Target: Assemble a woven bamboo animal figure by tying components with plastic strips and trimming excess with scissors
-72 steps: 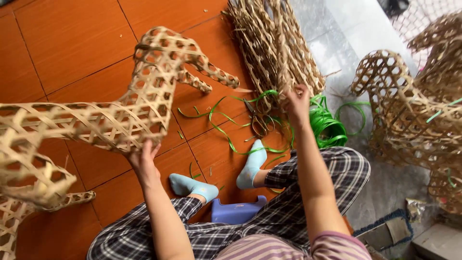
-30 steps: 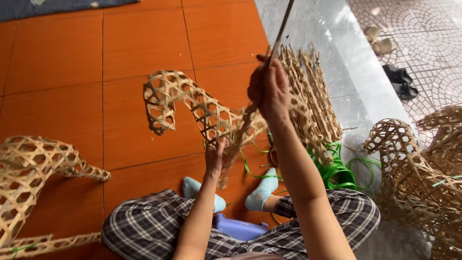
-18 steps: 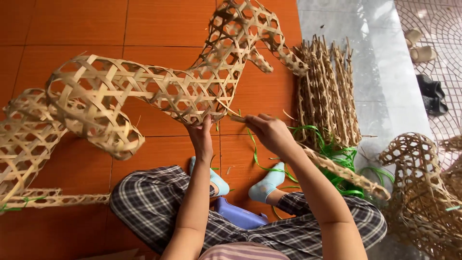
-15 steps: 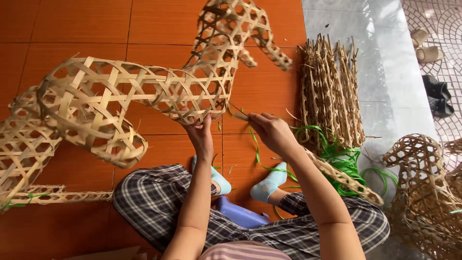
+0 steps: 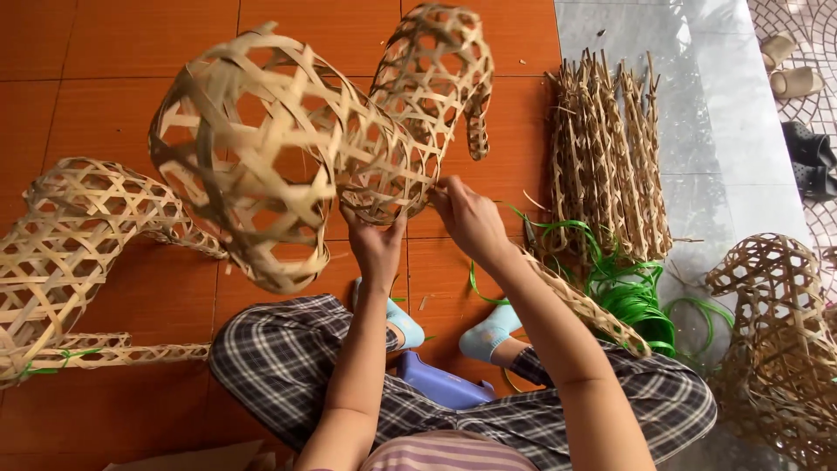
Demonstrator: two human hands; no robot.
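A person sits on a low purple stool (image 5: 440,384) on the orange tiled floor (image 5: 105,105), knees apart in checked trousers, and holds up an openwork woven bamboo frame (image 5: 288,157) in front of them. The frame is a hollow lattice of pale strips, with a wide rounded end toward the camera on the left and a narrower curved part rising at the upper right. The left hand (image 5: 375,244) supports it from below, its fingers closed on the lower edge of the weave. The right hand (image 5: 466,218) is just beside it at the same edge, its fingers pinched narrow on a thin strip of the weave; what exactly lies between the fingertips cannot be told.

A second woven bamboo frame (image 5: 70,253) lies on the floor at the left, with a small green tie near its lower end. A bundle of woven bamboo pieces (image 5: 610,157) lies on the floor to the right, and a tangle of green plastic strips (image 5: 628,292) is just below it. A woven bamboo tube (image 5: 588,305) rests across the right thigh. Another woven bamboo frame (image 5: 776,349) stands at the far right edge. Sandals (image 5: 789,74) lie at the upper right corner.
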